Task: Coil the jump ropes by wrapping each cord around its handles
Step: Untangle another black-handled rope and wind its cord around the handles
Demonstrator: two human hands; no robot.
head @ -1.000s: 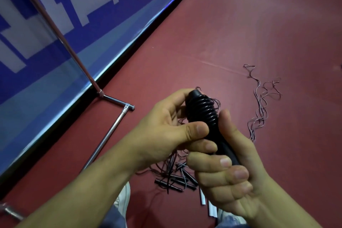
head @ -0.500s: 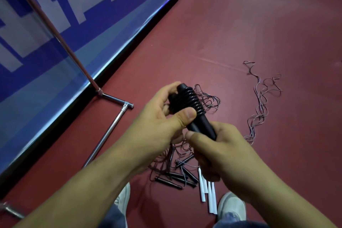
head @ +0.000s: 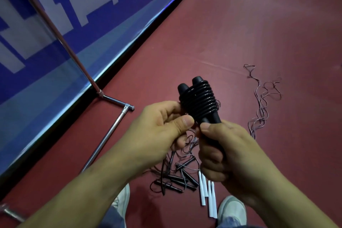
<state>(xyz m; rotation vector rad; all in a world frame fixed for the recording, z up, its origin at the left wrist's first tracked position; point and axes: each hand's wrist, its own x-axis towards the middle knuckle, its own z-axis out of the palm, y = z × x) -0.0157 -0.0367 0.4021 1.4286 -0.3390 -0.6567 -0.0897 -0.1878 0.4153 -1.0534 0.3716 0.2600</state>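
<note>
Red sports floor, blue banner along the left edge, chrome stand foot in front of it. We're standing; shoes show at the bottom of the view.

Progress: one rope looks nearly done. Its cord sits in tight turns round the upper half of the two black handles, held side by side up in front of us, off the floor. Right hand has its fingers curled round the handles' lower ends. Left hand pinches thumb to forefinger at the coil's bottom edge, on the cord's tail as far as we can tell. Our read: lock the tail in and this one's finished.

Left to do: tangled pile of black-handled ropes on the floor between our feet, white handles just beside it, and a loose cord strung out to the right, well apart. None of those is coiled, so most of the job remains.
</note>
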